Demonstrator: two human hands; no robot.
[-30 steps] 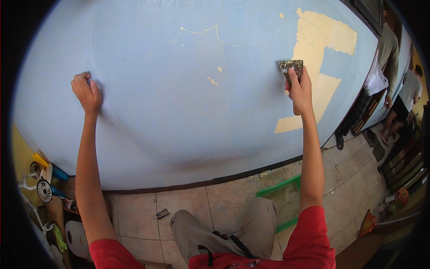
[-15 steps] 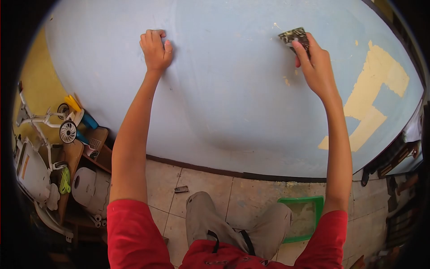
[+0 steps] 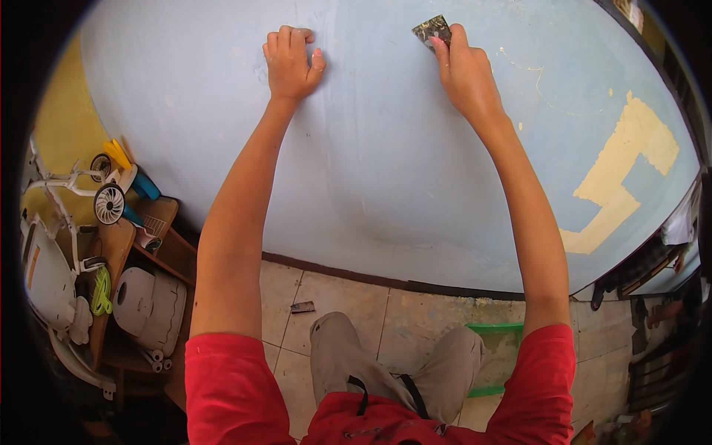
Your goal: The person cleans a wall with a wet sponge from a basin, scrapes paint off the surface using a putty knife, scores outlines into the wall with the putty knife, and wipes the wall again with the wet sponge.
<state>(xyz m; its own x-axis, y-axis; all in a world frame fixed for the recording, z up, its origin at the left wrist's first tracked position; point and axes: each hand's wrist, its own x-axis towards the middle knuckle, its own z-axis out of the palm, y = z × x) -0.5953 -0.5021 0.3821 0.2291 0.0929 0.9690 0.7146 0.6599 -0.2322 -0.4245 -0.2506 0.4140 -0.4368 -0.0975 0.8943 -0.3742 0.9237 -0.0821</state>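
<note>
lime cord point(image 3: 101, 289) cluttering far left, left hand point(image 3: 294, 65) up top, half-curled, palm hidden so can't tell if it's empty, scraper point(image 3: 430, 31) top centre, gripped in right hand point(image 3: 469, 74), green tray point(image 3: 493, 327) lower right partly blocked by red sleeve point(image 3: 538, 378), far right pretty murky

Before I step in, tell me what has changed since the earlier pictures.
The right hand has carried the scraper left and up the blue wall, away from the peeled patch. The view has swung left. Nothing was taken hold of or let go: the scraper stays in the right grip, and the left hand remains loosely curled at the wall.
</note>
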